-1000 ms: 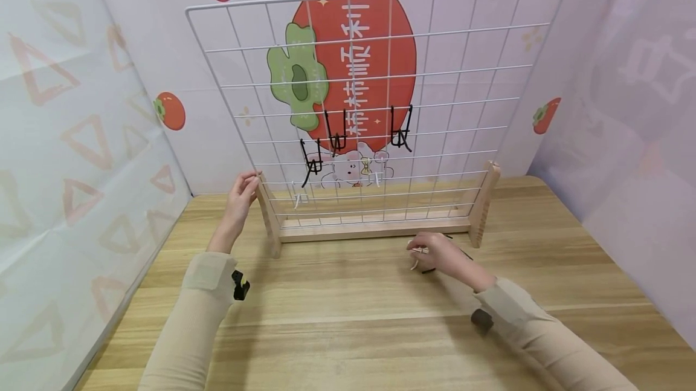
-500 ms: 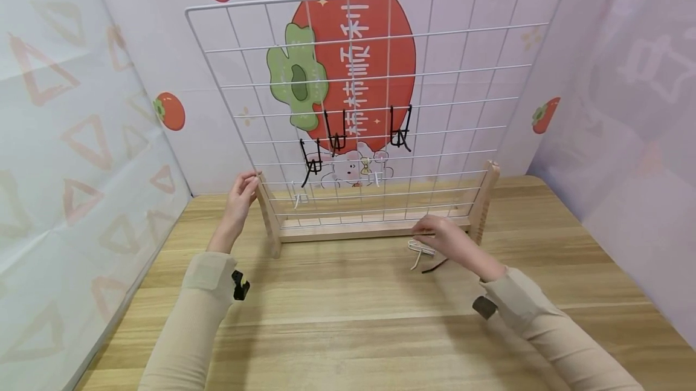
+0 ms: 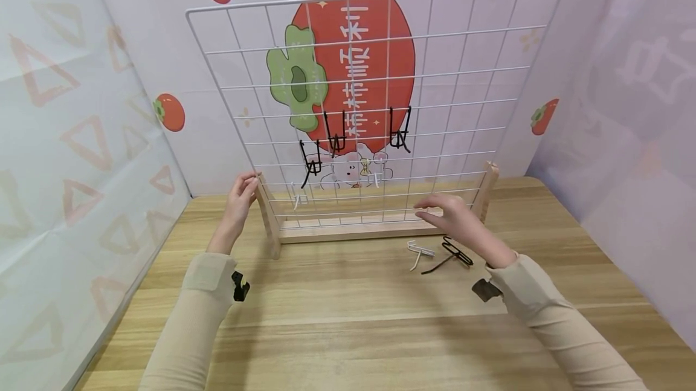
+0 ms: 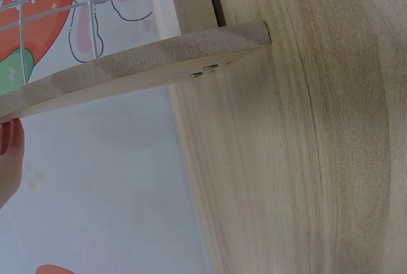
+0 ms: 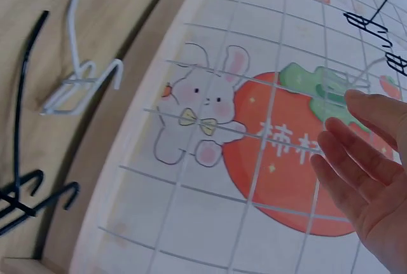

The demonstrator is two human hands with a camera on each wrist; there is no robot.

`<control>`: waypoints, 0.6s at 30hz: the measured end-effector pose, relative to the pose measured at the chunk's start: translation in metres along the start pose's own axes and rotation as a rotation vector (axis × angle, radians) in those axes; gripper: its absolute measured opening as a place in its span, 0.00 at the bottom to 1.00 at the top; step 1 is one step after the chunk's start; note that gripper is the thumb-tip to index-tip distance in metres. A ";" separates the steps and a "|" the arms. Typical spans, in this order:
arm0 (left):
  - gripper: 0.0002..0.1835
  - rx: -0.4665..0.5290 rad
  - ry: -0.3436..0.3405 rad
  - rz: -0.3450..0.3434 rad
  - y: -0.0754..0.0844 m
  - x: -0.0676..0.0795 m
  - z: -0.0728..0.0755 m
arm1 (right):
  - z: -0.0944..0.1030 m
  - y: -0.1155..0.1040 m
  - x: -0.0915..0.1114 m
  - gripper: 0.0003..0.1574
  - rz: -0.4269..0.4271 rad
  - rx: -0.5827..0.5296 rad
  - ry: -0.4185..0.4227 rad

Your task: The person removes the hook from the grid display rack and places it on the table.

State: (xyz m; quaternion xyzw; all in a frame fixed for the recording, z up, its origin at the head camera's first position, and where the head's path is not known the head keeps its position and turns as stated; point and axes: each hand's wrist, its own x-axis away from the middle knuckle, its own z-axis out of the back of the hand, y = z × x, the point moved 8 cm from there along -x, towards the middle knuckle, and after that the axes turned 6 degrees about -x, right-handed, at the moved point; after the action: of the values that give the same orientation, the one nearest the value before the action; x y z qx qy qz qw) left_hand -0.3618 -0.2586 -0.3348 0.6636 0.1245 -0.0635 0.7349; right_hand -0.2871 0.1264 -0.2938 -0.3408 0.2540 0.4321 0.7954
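A white wire grid panel stands upright in a wooden stand. My left hand holds the top of the stand's left wooden post; its fingertips show at the post's edge in the left wrist view. My right hand is empty, raised before the grid's lower right, fingers apart from the thumb. Below it on the table lie a white hook and a black hook. Several black hooks, such as one black hook, and two white hooks, including the left white hook, hang on the grid.
The right wooden post stands just behind my right hand. A printed cloth backdrop rises behind the grid, with a white patterned sheet at the left. The wooden table extends in front of the stand.
My right hand has let go of the white hook and risen up and slightly right, uncovering both hooks on the table. The left hand stays on the post.
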 end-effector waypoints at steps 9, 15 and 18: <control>0.06 0.002 0.001 0.002 0.001 0.001 0.000 | 0.022 -0.016 -0.023 0.12 0.039 0.006 0.050; 0.05 0.003 -0.001 0.004 0.000 0.000 0.000 | 0.036 -0.026 -0.036 0.13 0.062 0.030 0.089; 0.05 0.004 -0.003 0.001 0.000 0.001 0.000 | 0.041 -0.030 -0.041 0.13 0.065 0.049 0.101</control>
State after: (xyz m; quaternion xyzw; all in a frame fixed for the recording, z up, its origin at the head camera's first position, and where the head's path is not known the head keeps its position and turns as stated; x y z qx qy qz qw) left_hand -0.3612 -0.2582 -0.3352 0.6650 0.1229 -0.0646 0.7339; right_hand -0.2775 0.1249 -0.2288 -0.3342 0.3152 0.4334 0.7753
